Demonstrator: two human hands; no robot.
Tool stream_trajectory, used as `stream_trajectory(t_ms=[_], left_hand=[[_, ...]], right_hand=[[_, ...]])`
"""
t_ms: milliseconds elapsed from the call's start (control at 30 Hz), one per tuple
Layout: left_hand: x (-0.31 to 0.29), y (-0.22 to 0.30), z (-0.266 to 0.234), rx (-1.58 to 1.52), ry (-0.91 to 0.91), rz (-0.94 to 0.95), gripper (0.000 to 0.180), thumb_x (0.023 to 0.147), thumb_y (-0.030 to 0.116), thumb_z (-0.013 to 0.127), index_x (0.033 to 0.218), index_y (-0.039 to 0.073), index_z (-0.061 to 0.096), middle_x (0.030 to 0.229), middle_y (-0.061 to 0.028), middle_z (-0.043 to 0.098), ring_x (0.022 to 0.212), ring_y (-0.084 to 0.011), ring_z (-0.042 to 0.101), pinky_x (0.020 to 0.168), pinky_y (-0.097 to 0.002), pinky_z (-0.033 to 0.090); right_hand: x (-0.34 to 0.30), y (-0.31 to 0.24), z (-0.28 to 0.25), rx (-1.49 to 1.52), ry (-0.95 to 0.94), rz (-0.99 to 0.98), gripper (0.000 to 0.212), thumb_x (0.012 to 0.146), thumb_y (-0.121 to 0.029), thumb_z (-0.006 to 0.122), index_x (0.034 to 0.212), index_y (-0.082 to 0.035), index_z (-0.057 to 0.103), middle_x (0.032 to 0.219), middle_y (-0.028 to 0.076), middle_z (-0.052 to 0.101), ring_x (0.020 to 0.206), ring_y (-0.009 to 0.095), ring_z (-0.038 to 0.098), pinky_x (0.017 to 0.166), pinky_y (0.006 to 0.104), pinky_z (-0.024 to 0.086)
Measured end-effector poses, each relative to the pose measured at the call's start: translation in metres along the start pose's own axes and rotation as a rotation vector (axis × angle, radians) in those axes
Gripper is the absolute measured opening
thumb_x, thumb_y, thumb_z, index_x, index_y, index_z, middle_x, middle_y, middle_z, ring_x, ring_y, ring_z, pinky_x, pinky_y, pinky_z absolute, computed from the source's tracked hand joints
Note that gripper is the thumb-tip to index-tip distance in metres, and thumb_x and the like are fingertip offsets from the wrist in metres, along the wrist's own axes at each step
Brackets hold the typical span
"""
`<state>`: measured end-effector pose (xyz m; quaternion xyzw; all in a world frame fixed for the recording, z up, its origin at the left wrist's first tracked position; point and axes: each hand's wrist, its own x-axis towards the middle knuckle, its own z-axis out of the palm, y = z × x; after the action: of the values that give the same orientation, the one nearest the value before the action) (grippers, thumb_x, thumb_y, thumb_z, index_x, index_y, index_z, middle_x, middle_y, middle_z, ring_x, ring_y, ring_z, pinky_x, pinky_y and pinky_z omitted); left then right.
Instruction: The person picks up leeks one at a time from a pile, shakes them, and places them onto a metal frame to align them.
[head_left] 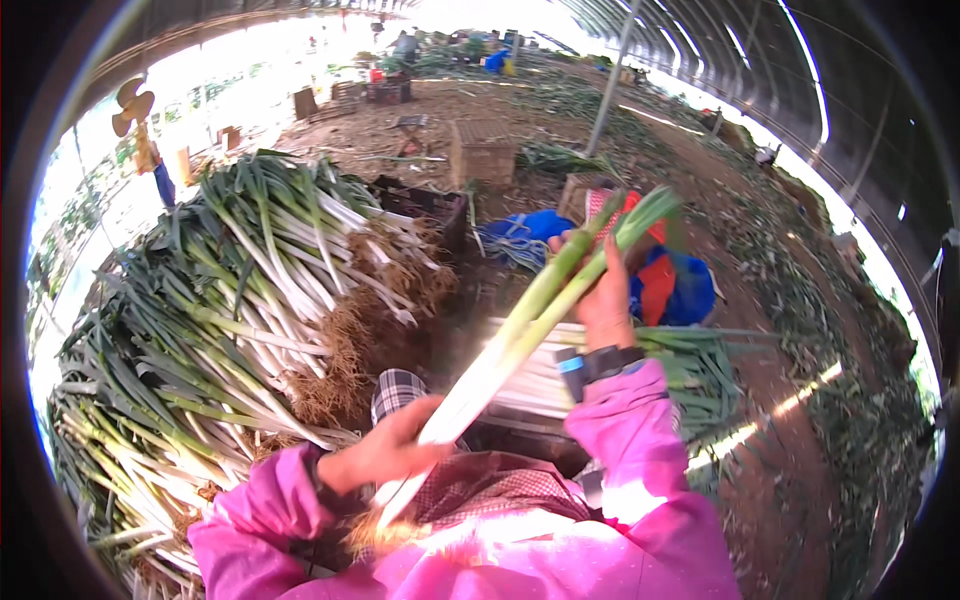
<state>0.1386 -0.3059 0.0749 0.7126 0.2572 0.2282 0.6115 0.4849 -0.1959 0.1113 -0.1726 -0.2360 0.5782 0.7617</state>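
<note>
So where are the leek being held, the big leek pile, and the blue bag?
leek (540, 305), head view, mid stalk.
leek pile (230, 310), head view, stacked stalks at left.
blue bag (690, 290), head view, its right side.

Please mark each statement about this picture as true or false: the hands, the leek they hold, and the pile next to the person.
1. Both hands hold one long leek. True.
2. The left hand grips the green leaf end. False: it grips the white end near the roots; the right hand holds the green part.
3. A big pile of leeks lies on the person's left. True.
4. The sleeves are blue. False: they are pink.
</note>
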Motion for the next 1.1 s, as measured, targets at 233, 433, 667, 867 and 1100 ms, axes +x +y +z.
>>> stream_trajectory(t_ms=[233, 433, 667, 867, 1100], left_hand=[[0.161, -0.003, 0.014, 0.398, -0.045, 0.31, 0.036, 0.096, 0.019, 0.054, 0.127, 0.001, 0.053, 0.109, -0.0156, 0.064, 0.097, -0.0213, 0.061, 0.086, -0.0355, 0.049], [0.276, -0.017, 0.034, 0.658, 0.048, 0.666, 0.036, 0.091, 0.02, 0.06, 0.125, 0.007, 0.057, 0.11, -0.0175, 0.063, 0.101, -0.0369, 0.06, 0.086, -0.041, 0.049], [0.354, -0.142, 0.02, 1.336, -0.217, 0.084, 0.031, 0.095, 0.026, 0.05, 0.12, 0.022, 0.065, 0.11, -0.0136, 0.063, 0.101, -0.0425, 0.06, 0.082, -0.0521, 0.046], [0.374, -0.118, 0.061, 0.727, 0.148, 0.418, 0.037, 0.09, 0.029, 0.06, 0.122, 0.012, 0.061, 0.111, -0.0135, 0.065, 0.104, -0.0328, 0.06, 0.09, -0.04, 0.047], [0.399, -0.222, 0.057, 1.04, 0.255, 0.183, 0.042, 0.083, 0.014, 0.062, 0.125, 0.019, 0.059, 0.094, -0.0077, 0.059, 0.094, -0.0278, 0.057, 0.084, -0.0423, 0.043]], right_hand=[[-0.081, -0.192, -0.041, -0.068, 0.314, -0.537, 0.031, 0.101, -0.024, 0.043, 0.124, -0.003, 0.048, 0.116, 0.014, 0.061, 0.113, 0.032, 0.058, 0.095, 0.0497, 0.047], [-0.132, -0.269, -0.122, -0.075, 0.761, -0.706, 0.032, 0.102, -0.028, 0.04, 0.122, -0.004, 0.046, 0.127, 0.014, 0.054, 0.112, 0.035, 0.059, 0.098, 0.056, 0.046], [-0.143, -0.257, -0.234, -0.13, 0.86, -0.737, 0.018, 0.1, -0.024, 0.044, 0.09, -0.01, 0.048, 0.09, 0.006, 0.064, 0.069, 0.016, 0.057, 0.057, 0.0291, 0.044], [-0.07, -0.194, -0.243, -0.08, 0.708, -0.675, 0.015, 0.099, -0.025, 0.048, 0.103, -0.01, 0.053, 0.092, 0.004, 0.063, 0.072, 0.015, 0.056, 0.062, 0.0288, 0.047], [0.006, -0.095, -0.32, 0.045, 0.661, -0.211, 0.031, 0.101, -0.032, 0.043, 0.116, -0.006, 0.052, 0.121, 0.016, 0.06, 0.11, 0.032, 0.058, 0.094, 0.0471, 0.044]])
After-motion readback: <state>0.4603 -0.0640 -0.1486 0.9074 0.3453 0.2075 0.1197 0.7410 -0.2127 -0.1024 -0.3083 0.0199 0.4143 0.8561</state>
